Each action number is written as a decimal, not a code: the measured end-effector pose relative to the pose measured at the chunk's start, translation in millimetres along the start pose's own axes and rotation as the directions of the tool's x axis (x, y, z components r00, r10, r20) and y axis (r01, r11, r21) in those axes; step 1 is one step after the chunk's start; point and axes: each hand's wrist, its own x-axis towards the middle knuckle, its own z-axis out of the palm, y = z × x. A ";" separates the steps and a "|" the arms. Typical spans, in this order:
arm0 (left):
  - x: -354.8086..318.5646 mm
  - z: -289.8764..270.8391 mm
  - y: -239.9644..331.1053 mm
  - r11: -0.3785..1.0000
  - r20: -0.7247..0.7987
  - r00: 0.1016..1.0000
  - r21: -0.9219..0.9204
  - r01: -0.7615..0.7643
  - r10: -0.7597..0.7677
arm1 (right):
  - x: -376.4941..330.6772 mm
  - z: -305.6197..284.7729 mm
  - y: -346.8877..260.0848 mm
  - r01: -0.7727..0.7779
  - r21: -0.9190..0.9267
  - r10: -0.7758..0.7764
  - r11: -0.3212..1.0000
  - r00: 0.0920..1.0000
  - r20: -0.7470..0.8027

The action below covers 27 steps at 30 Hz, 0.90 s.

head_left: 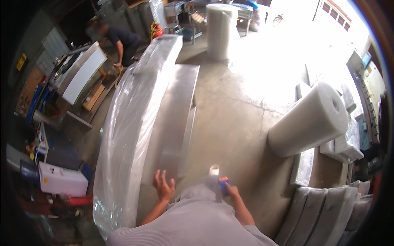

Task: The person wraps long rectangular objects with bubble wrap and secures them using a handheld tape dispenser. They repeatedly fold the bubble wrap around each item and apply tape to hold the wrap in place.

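My left hand (pixel 164 187) is raised with its fingers spread and nothing in them. It is nearest to the close end of a long metal table (pixel 170 119); whether it touches the metal I cannot tell. Along the table's left side runs a long curved piece wrapped in clear plastic (pixel 127 119). In front of my body, my right hand (pixel 232 191) is closed round a small blue and orange object (pixel 224 183), blurred, its exact kind unclear. A small whitish thing (pixel 214 169) shows just beyond it, low and partly blurred.
A big roll of wrap (pixel 305 121) leans at the right, near several wrapped pieces (pixel 324 209). Another roll (pixel 220 35) stands upright at the back. A co-worker (pixel 123 39) bends by a bench at far left. A white box (pixel 61 179) sits left of the plastic-wrapped piece.
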 end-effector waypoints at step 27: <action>783.4 161.5 45.2 0.847 -0.547 0.739 0.099 0.523 -0.392 | 573.9 -303.1 -712.6 0.212 -0.150 -0.156 0.966 0.935 0.318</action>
